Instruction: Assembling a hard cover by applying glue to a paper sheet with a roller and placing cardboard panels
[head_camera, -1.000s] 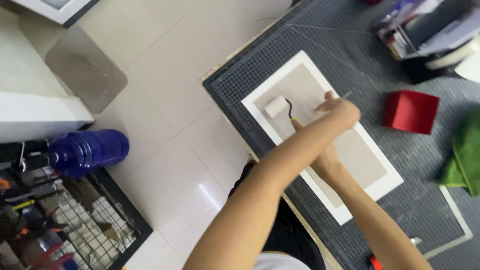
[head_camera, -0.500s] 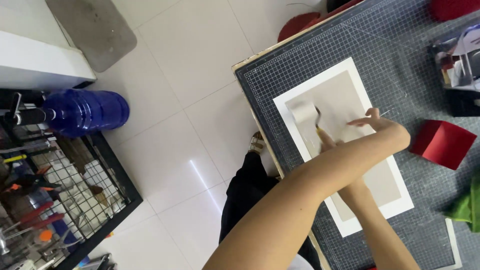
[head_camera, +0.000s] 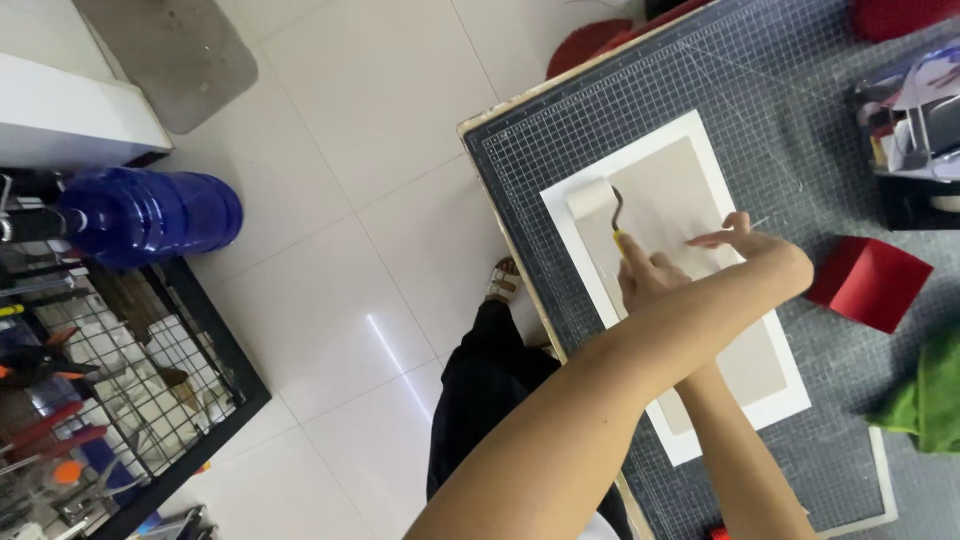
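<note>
Roller — small, white, probably light — lies on the grey board at frame centre, best gripped by its yellow handle, where the right hand clamps it. Left hand presses the board, fingers spread flat; white sheet and cutting mat lie beneath.

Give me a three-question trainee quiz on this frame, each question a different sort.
1. True or false: the right hand has its grip on the small roller, at the yellow handle.
2. Where does the left hand rest? A) on the red box; B) flat on the grey board; C) on the blue bottle.
3. What lies directly under the grey board?

Key: 1 true. 2 B. 3 a white sheet, which lies on the gridded cutting mat.
</note>
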